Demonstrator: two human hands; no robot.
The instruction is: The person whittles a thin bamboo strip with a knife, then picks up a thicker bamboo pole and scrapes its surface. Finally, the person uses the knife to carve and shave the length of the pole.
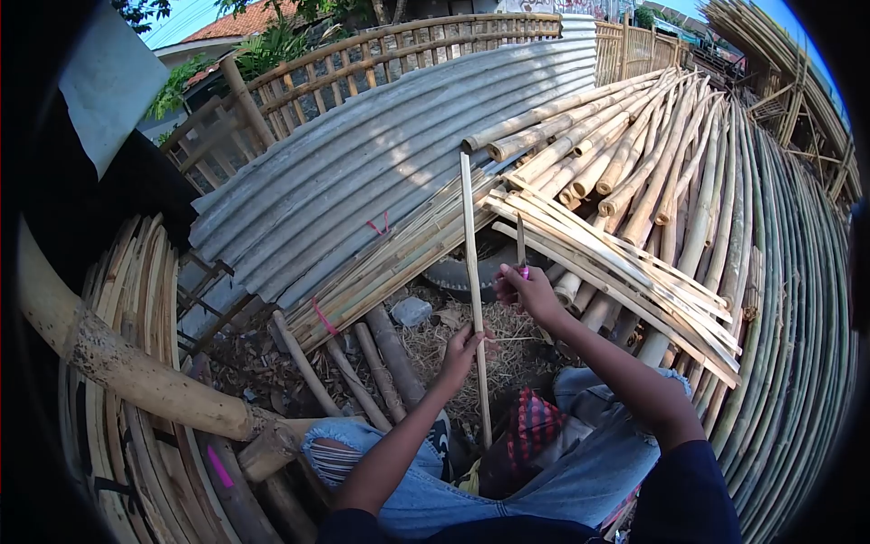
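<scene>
A long pale bamboo strip (471, 245) stands nearly upright in front of me, its lower end between my legs. My left hand (460, 356) is closed around its lower half. To the right of the strip, my right hand (527, 292) grips a knife (521, 240) by its pinkish handle, with the blade pointing up. The blade and the strip are apart. Beneath my hands the ground is covered with shavings (435, 349). A red and black checked cloth (535, 424) lies between my knees.
Split strips (625, 263) lie across bamboo poles (625, 172) at the right. A tied strip bundle (390, 249) rests by corrugated metal sheeting (362, 154). A tire (458, 275) sits behind my hands. One thick bamboo pole (136, 367) crosses the left side. Green poles (788, 299) fill the far right.
</scene>
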